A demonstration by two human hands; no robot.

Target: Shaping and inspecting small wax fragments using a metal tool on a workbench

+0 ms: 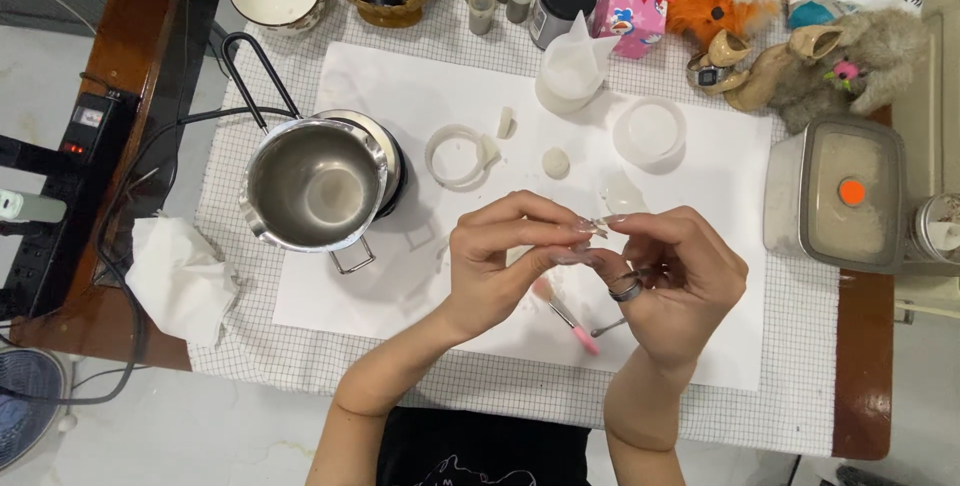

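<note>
A small pale fragment, possibly a wax chip, though it is too small to identify with certainty, is held above the white paper sheet near the middle of the counter. The left hand pinches the fragment between thumb and forefinger tips. The right hand meets it from the other side, fingertips pressed to the same fragment, remaining fingers curled; a ring sits on one finger.

Below the hands, on the sheet, lies a pink-handled tool beside a thin metal tool.

To the left, a stainless steel pouring pot rests on a small round heater. A translucent ring mould and a small white disc lie just beyond the hands. A round clear lid and a white spouted measuring cup stand further back.

At the right edge stands a lidded rectangular container with an orange dot. A crumpled white tissue lies at the left edge. Plush toys line the far side.
</note>
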